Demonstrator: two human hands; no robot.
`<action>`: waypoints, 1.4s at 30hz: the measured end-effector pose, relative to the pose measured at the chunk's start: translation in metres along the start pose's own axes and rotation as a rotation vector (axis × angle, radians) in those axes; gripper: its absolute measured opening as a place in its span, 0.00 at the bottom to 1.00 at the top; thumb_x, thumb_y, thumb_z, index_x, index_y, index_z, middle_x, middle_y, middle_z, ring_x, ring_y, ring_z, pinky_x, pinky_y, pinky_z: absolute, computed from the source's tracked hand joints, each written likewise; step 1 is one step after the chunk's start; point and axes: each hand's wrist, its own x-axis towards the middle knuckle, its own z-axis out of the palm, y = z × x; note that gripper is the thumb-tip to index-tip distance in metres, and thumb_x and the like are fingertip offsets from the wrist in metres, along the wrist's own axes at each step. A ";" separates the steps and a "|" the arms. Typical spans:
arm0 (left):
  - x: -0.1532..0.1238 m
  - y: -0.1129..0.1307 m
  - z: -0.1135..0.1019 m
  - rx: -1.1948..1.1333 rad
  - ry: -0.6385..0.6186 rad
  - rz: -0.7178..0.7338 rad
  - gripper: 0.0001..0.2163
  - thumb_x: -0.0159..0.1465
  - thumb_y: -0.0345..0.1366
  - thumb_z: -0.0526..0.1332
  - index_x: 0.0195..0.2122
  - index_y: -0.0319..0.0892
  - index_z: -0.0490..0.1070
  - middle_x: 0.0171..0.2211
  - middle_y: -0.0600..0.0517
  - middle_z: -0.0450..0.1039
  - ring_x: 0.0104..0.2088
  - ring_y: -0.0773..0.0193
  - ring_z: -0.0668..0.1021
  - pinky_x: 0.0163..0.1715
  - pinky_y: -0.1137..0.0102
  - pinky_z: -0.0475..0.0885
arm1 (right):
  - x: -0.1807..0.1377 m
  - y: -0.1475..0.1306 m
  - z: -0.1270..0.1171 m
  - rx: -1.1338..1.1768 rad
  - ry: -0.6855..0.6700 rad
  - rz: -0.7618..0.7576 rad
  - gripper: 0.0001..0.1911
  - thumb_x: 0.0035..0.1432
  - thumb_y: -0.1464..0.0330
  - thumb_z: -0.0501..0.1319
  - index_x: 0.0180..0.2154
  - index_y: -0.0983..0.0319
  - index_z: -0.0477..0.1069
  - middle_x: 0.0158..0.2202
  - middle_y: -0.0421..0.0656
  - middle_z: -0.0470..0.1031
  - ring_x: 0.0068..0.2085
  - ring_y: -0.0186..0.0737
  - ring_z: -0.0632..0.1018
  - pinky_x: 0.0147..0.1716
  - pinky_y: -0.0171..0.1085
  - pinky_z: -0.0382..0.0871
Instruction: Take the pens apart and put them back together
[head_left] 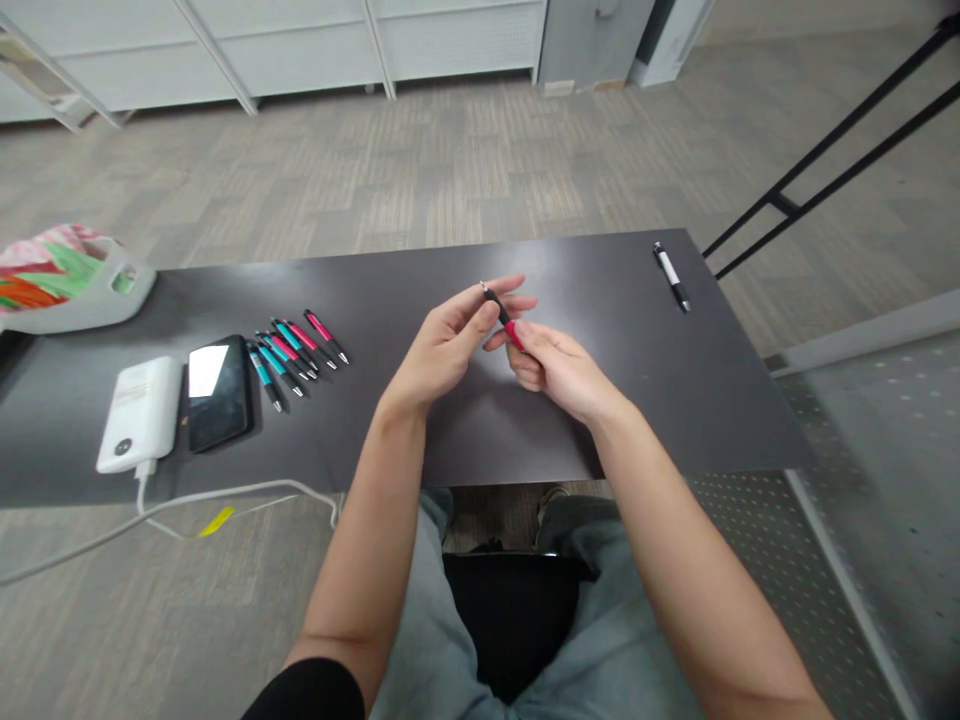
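Note:
Both hands meet over the middle of the dark table (360, 290), around one red and black pen (501, 309). My left hand (455, 335) has its thumb and fingers closed on the black grip, close to the silver tip, which points up and away. The red barrel is pinched by my right hand (551, 362), whose fingers hide the pen's rear end. To the left lies a row of several red and turquoise pens (289, 350) with black grips. A white and black pen (671, 277) rests alone near the far right corner.
Left of the pens lie a black phone (219, 395) and a white power bank (140, 415). A white cable (247, 490) runs from the power bank past the front edge. A white basket (127, 290) with colourful contents stands at the far left. Black metal bars (825, 160) rise beyond the right edge.

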 end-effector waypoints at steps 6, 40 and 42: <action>0.004 -0.027 0.039 -0.149 0.260 0.105 0.22 0.76 0.62 0.80 0.46 0.47 0.88 0.43 0.46 0.93 0.37 0.58 0.89 0.34 0.65 0.81 | 0.004 0.008 0.006 -0.271 0.246 -0.261 0.32 0.81 0.32 0.63 0.42 0.52 0.78 0.33 0.40 0.72 0.35 0.47 0.75 0.40 0.46 0.77; 0.008 -0.038 0.033 -0.159 0.363 0.134 0.23 0.64 0.62 0.90 0.42 0.48 0.93 0.40 0.50 0.89 0.38 0.64 0.86 0.42 0.69 0.85 | 0.012 0.013 -0.001 -0.279 0.243 -0.282 0.34 0.79 0.30 0.64 0.40 0.52 0.72 0.35 0.40 0.75 0.39 0.48 0.78 0.47 0.49 0.76; 0.008 -0.035 0.033 -0.150 0.374 0.118 0.22 0.63 0.60 0.90 0.41 0.48 0.92 0.40 0.50 0.89 0.39 0.63 0.87 0.44 0.69 0.86 | 0.013 0.013 -0.001 -0.252 0.272 -0.294 0.33 0.72 0.30 0.72 0.45 0.51 0.73 0.36 0.39 0.76 0.39 0.48 0.78 0.46 0.48 0.76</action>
